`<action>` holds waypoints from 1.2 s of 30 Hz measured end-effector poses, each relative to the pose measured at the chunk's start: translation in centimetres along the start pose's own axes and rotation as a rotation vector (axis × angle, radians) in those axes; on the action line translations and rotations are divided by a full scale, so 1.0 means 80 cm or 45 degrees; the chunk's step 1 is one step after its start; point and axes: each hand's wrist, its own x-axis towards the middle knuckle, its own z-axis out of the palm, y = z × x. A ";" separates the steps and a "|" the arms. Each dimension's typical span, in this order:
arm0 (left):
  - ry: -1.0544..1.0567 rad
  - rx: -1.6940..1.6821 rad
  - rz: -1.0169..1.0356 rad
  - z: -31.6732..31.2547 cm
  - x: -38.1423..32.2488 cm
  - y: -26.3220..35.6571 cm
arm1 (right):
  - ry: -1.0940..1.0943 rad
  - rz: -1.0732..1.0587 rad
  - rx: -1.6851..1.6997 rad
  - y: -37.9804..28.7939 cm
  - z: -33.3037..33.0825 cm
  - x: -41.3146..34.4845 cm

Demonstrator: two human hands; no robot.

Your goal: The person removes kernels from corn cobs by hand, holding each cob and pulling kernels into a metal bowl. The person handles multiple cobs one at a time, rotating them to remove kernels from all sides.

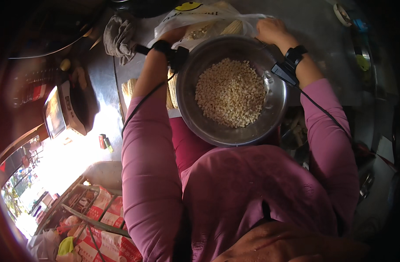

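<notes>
A wide stainless-steel bowl (231, 139) sits in front of my body, partly over my lap, with a heap of loose pale corn kernels (231, 93) inside. Beyond its far rim lies a translucent white plastic bag (200, 14) with printing on it. Corn cobs (232, 28) and kernels show in the bag's mouth. My right hand (270, 31) pinches the bag's edge at the right. At the opposite side, my left hand (176, 34) reaches into the bag's opening; its fingers are hidden by the plastic. More corn cobs (172, 90) lie left of the bowl, partly behind my left forearm.
A crumpled grey cloth (118, 39) lies on the grey surface at the upper left. A small red box (102, 141) stands on the sunlit surface. Red-and-white packages (98, 242) fill a metal-framed rack at lower left. Dark clutter lines the right rim.
</notes>
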 end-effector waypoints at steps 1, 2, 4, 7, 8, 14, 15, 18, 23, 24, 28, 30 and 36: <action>0.097 -0.230 -0.111 -0.007 -0.010 -0.012 | -0.025 -0.001 0.034 -0.004 -0.008 0.002; 0.063 -0.388 -0.206 -0.011 -0.019 -0.024 | 0.095 -0.060 0.217 -0.010 -0.014 0.006; 0.092 -0.840 -0.374 -0.020 -0.034 -0.044 | 0.142 -0.126 0.568 -0.028 -0.021 0.025; 0.003 -1.366 -0.384 -0.041 -0.044 -0.060 | 0.331 -0.749 1.113 -0.057 -0.011 0.057; 0.076 -1.348 -0.363 -0.044 -0.044 -0.061 | 0.272 -0.699 1.002 -0.062 -0.004 0.066; 0.505 -0.838 -0.354 -0.001 -0.066 -0.032 | 0.230 -0.014 0.723 -0.067 0.019 0.111; 0.562 -0.554 -0.324 0.005 -0.075 -0.027 | 0.372 -0.125 0.834 -0.068 0.017 0.118; 0.488 0.007 -0.180 0.014 -0.099 -0.012 | 0.548 -0.550 0.903 -0.075 0.012 0.144; 0.526 0.120 0.008 0.009 -0.135 0.021 | 0.193 -0.302 0.272 -0.088 0.050 0.186; 0.585 0.083 0.029 0.009 -0.145 0.029 | 0.363 -0.263 0.198 -0.088 0.066 0.188; 0.755 -0.129 -0.001 0.008 -0.190 0.060 | 0.460 -0.160 -0.024 -0.081 0.116 0.190; 0.815 -0.226 0.013 0.011 -0.213 0.075 | 0.164 -0.061 -0.123 -0.077 0.125 0.188; 0.940 -0.421 0.180 0.026 -0.273 0.108 | 0.205 -0.245 0.453 -0.050 0.082 0.167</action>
